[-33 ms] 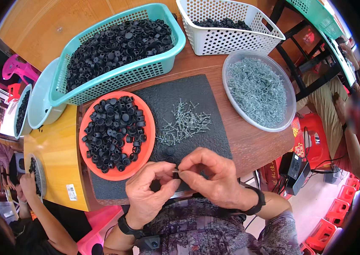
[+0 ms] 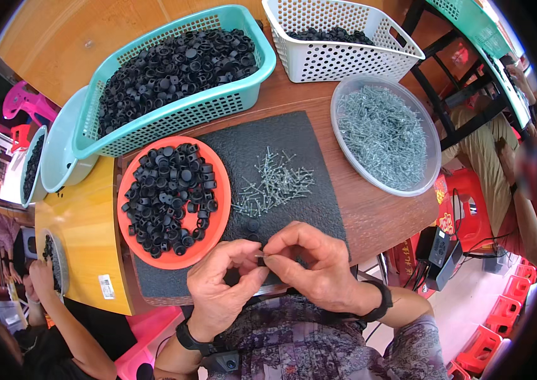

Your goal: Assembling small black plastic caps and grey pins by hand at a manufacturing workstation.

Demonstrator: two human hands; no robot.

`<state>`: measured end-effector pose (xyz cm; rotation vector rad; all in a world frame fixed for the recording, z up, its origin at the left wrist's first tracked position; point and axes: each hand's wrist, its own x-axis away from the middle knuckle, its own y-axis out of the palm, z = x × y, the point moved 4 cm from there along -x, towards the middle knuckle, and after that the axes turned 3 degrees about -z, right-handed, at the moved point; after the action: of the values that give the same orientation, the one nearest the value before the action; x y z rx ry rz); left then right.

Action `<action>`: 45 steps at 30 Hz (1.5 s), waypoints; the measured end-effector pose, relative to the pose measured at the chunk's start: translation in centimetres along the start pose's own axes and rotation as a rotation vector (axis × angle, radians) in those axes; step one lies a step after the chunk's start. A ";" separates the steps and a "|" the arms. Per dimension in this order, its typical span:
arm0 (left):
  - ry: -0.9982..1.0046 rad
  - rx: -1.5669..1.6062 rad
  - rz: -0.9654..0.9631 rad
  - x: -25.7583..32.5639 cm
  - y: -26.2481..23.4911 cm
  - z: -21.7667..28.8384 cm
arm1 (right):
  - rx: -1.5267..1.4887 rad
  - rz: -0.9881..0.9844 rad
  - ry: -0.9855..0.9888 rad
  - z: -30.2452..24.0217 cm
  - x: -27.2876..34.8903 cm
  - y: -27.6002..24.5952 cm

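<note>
My left hand [image 2: 225, 273] and my right hand [image 2: 316, 267] meet fingertip to fingertip over the near edge of a dark mat [image 2: 217, 130]. A thin metal screw [image 2: 259, 256] sticks out leftward from the pinched thumb and finger of my right hand. Between my left thumb and forefinger is a small black plastic part, mostly covered by the fingers. Just beyond my hands, a black cap [image 2: 253, 225] rests on the mat. Farther off lies a loose pile of screws [image 2: 278, 183]. Left of it, an orange plate [image 2: 223, 218] carries many black ring-shaped parts [image 2: 164, 183].
At the back stand a teal basket [image 2: 173, 113] of black parts and a white basket [image 2: 338, 63]. A clear round tub [image 2: 434, 171] of screws sits at the right. Co-workers' arms [image 2: 72, 323] show at the left; another person sits at the right near red stools [image 2: 468, 209].
My right hand has shifted very slightly leftward, and a bit more of the screw shows between the fingertips. Everything else looks the same.
</note>
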<state>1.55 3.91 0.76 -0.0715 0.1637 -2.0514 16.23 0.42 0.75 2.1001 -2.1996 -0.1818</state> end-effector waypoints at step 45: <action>0.493 -0.604 0.005 -0.2 0.5 1.8 | 0.410 -0.045 -0.086 -0.4 -0.2 0.0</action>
<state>2.33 3.75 2.46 0.0646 1.0826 -1.9148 16.28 0.60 1.11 2.3825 -2.4085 0.1993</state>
